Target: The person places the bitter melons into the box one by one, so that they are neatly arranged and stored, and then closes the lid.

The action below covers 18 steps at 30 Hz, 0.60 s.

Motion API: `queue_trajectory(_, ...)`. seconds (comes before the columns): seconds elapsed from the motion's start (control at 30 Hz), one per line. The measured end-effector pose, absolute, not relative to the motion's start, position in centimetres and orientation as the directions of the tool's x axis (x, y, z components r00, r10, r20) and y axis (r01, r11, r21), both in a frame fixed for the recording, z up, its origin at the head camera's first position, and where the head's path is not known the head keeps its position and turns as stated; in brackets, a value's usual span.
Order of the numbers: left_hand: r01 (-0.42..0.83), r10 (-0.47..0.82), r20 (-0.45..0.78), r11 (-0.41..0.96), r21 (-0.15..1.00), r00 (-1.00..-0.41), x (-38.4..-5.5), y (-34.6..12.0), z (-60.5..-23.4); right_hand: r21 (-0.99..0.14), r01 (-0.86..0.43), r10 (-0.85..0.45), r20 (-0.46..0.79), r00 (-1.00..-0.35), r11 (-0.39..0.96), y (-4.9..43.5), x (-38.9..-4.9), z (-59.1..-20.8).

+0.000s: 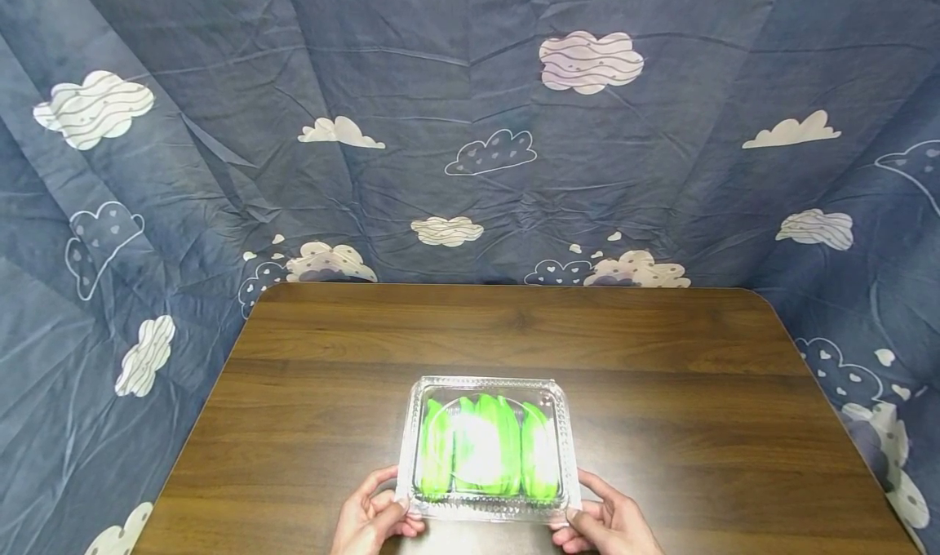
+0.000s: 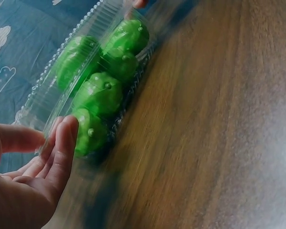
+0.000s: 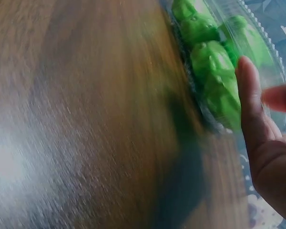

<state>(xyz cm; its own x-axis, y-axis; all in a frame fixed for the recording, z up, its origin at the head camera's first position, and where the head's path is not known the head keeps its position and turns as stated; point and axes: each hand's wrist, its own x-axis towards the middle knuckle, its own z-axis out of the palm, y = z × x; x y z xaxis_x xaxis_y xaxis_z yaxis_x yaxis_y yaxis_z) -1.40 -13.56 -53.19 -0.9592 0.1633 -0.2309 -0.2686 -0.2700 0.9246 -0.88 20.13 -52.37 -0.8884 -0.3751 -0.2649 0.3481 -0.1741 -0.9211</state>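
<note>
A clear plastic clamshell container (image 1: 485, 512) lies across both hands near the front of the table, lid side up. Inside it several bright green, ridged, long vegetables (image 1: 507, 441) lie side by side; glare whitens their middle in the head view. My left hand (image 1: 373, 516) pinches the container's near left corner, thumb on top and fingers beneath. At the near right corner my right hand (image 1: 608, 521) grips the rim the same way. From the left wrist view, rounded green ends with small stem nubs (image 2: 97, 93) show through the side wall.
The brown wood-grain table (image 1: 308, 392) has rounded far corners. Behind it and along both sides hangs a dark blue cloth (image 1: 411, 65) with a cloud print. A bright light reflection lies on the tabletop in the right wrist view.
</note>
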Motion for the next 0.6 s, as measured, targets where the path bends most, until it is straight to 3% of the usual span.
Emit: queue_trajectory(0.6,-0.214,0.17,-0.167,-0.313,0.925,-0.971,-1.55,-13.58,-53.94,-0.932,0.307,-0.278,-0.249,-0.928,-0.192,19.24,-1.21,-52.64)
